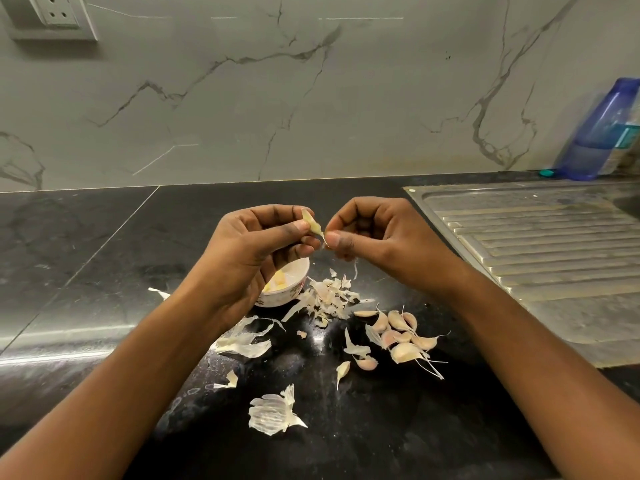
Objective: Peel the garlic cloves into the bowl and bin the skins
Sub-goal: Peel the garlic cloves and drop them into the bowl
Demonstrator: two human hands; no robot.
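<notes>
My left hand (258, 247) pinches a pale garlic clove (311, 223) between thumb and fingers, held above the counter. Thumb and forefinger of my right hand (375, 237) grip the thin skin at the clove's lower tip. Under my left hand stands a small white bowl (298, 289) holding peeled yellowish cloves (278, 280), partly hidden by the hand. Several unpeeled pinkish cloves (398, 336) lie in a cluster on the black counter at the right. Loose papery skins (329, 296) are heaped beside the bowl, and more skins (273, 410) are scattered nearer me.
A steel sink drainboard (540, 244) fills the right side of the counter. A blue plastic bottle (602, 133) stands at the back right against the marble wall. A wall socket (59, 12) sits at the top left. No bin is in view.
</notes>
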